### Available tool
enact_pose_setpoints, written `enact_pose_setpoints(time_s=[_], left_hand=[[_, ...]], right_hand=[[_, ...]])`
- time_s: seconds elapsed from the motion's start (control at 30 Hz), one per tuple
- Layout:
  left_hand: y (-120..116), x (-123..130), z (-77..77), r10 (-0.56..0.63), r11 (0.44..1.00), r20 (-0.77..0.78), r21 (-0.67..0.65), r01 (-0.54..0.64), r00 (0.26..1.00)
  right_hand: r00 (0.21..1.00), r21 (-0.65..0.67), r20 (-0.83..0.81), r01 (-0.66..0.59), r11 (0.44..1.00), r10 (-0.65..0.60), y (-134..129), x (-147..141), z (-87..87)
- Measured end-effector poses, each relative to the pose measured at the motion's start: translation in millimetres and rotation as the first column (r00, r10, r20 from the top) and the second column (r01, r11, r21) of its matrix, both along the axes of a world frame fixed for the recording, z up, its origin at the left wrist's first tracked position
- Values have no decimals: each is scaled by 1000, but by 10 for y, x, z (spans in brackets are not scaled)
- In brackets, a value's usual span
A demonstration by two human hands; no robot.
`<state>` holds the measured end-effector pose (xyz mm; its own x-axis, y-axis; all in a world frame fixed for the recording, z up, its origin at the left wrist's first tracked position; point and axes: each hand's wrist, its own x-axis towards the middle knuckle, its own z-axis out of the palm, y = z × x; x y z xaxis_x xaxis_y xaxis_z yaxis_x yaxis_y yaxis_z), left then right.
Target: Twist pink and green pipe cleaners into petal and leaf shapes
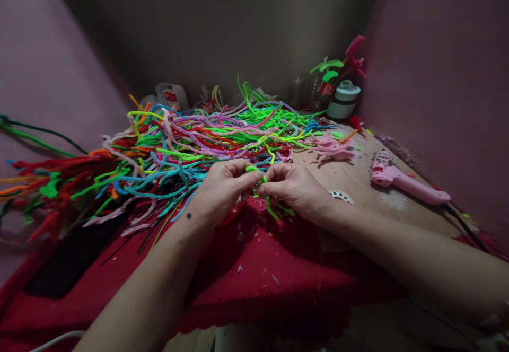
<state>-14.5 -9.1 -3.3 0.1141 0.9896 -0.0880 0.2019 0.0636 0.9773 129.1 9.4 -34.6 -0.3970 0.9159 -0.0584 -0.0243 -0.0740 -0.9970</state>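
Note:
A bright green pipe cleaner is pinched between my two hands, just in front of the pile. My left hand grips it between thumb and forefinger. From the other side my right hand pinches it as well, the fingertips of both hands nearly meeting. Green fuzzy ends hang below the fingers over the red cloth; whether they belong to the same piece I cannot tell. Behind the hands spreads a big tangled heap of pipe cleaners in many colours.
A pink hot glue gun lies on the wooden board at right. Near it are pink fuzzy pieces and a white disc with holes. A white jar stands behind. A dark flat object lies on the red tablecloth.

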Motion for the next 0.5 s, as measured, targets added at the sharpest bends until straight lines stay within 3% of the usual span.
enact_pose_setpoints(time_s=[0.17,0.33,0.5], left_hand=[[10,-3,-9,11,1000,-25,-16,-11,1000],[36,-82,-48,-76,997,-16,-7,76,997],[53,-157,-60,-153,988,29,-17,153,988]], right_hand=[[1000,-35,-27,-6,999,5,3,4,-15],[992,-35,3,-128,991,128,13,39,35],[989,-64,48,-136,989,139,16,67,101]])
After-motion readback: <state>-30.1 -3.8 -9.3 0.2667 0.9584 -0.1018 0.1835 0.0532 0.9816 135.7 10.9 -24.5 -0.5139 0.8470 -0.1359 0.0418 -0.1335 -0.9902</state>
